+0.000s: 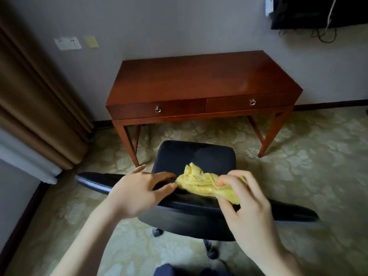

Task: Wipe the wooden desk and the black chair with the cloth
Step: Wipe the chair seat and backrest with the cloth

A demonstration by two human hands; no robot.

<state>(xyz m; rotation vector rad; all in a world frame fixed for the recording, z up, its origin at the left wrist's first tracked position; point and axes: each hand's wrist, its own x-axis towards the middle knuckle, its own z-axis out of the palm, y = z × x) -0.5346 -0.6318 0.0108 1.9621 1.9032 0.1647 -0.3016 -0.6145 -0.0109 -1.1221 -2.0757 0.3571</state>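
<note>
Head view: right hand (249,208) pinches the cloth (199,180) on the black chair (195,156); left hand (137,192), fingers spread, touches it.

Bare forearms (85,236), with dark navy clothing (169,270) below.

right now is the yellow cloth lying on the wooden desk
No, the right hand grips the yellow cloth over the black chair backrest, short of the wooden desk.

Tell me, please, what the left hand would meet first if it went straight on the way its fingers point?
Most likely the yellow cloth, bunched over the black chair and gripped by the right hand. Fingertips of the left hand seem almost at its edge, though depth is unclear.
</note>
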